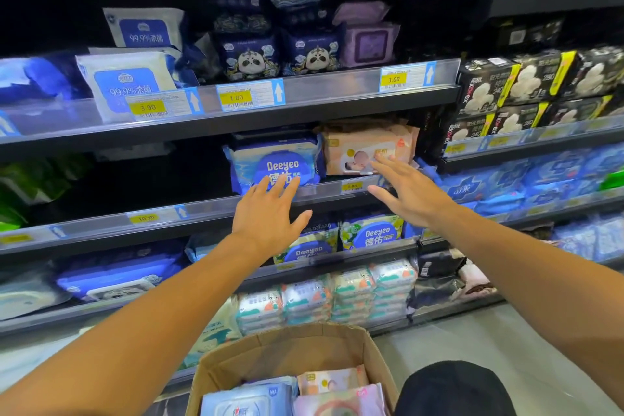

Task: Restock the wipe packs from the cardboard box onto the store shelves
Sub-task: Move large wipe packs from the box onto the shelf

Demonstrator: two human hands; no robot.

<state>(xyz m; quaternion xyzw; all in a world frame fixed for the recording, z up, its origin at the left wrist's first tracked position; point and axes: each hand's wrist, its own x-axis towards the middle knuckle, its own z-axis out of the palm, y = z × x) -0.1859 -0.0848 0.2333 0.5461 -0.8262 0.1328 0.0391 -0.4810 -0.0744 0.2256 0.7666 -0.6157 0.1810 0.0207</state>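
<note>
While empty — both hands (270,213) splayed.

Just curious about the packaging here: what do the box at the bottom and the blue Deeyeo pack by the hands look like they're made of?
Box: plain brown cardboard, matte, with bent flaps. Blue Deeyeo pack: probably soft plastic film, glossy, with wrinkles that catch the light.
</note>
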